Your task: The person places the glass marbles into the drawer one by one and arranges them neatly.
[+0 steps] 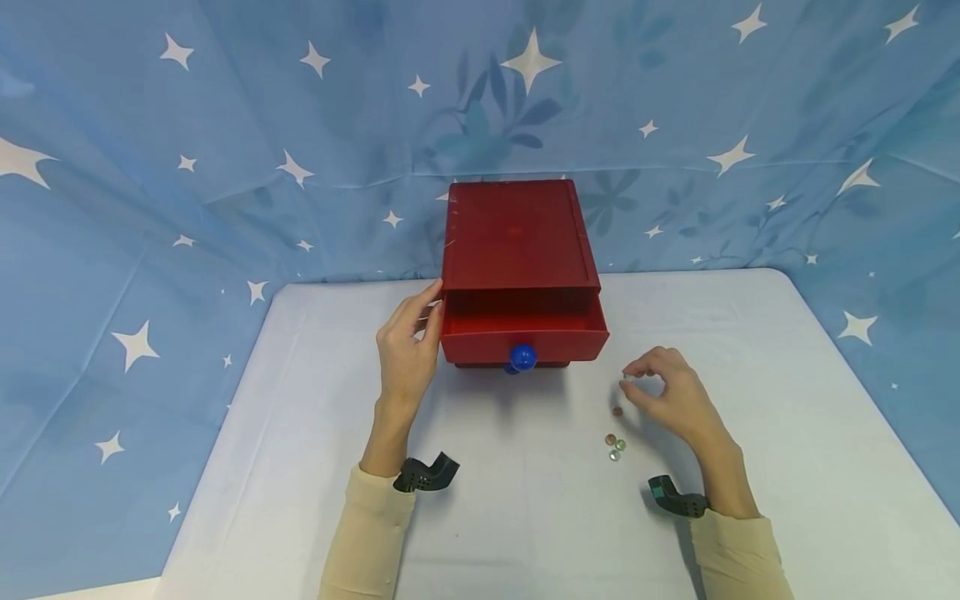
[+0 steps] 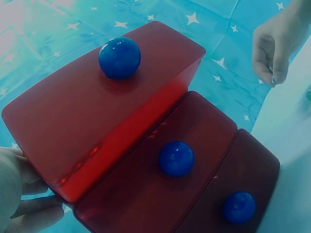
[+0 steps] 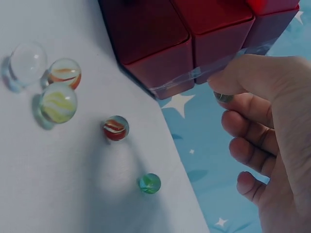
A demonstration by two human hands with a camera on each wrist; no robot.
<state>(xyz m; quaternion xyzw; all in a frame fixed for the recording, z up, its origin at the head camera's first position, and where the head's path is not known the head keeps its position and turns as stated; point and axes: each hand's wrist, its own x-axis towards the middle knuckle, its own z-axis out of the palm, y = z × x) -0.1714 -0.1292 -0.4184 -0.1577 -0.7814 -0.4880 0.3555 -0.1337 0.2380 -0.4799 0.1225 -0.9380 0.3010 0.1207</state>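
Note:
A red box of drawers [image 1: 517, 237] stands at the back middle of the white table [image 1: 525, 517]. Its top drawer [image 1: 525, 335] is pulled out, and a blue knob [image 1: 522, 357] sits on its front. My left hand [image 1: 429, 312] rests with its fingers against the box's left side. To the right of the box, my right hand [image 1: 630, 383] hovers just above the table and pinches a small marble [image 3: 223, 97] between thumb and forefinger. Several glass marbles [image 1: 614, 446] lie loose on the table below that hand, among them a red one [image 3: 115, 127] and a green one [image 3: 149, 183].
The two lower drawers [image 2: 146, 194] are pushed in, each with a blue knob [image 2: 176, 158]. A blue cloth with white stars [image 1: 225, 167] hangs behind the table and at both sides. The table's right edge [image 1: 862, 375] is near my right hand.

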